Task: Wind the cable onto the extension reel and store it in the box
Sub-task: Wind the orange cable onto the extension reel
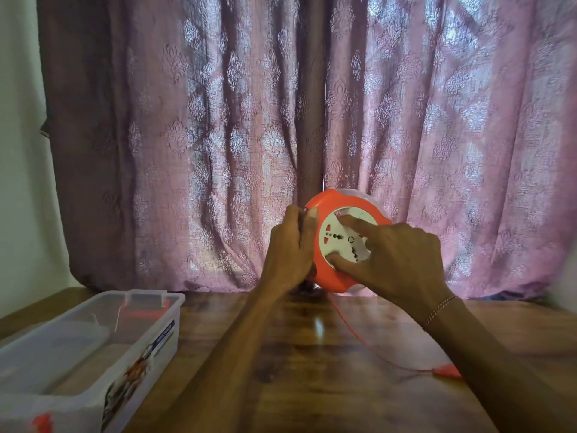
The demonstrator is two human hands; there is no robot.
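An orange extension reel (324, 278) with a white socket disc (345, 237) is held upright above the wooden table (312, 370). My left hand (288, 248) grips the reel's left rim, thumb on its front edge. On the white disc, my right hand (393, 257) presses with a forefinger at the top and a thumb at the bottom. A thin orange cable (352, 326) runs from the reel's underside down across the table to an orange plug (448, 371) beside my right forearm. A clear plastic box (103, 335) stands open at the lower left.
A pink patterned curtain (218, 135) hangs close behind the reel along the table's far edge. A pale wall (18, 151) is at the left. The box carries a printed label on its side and red clips at its ends.
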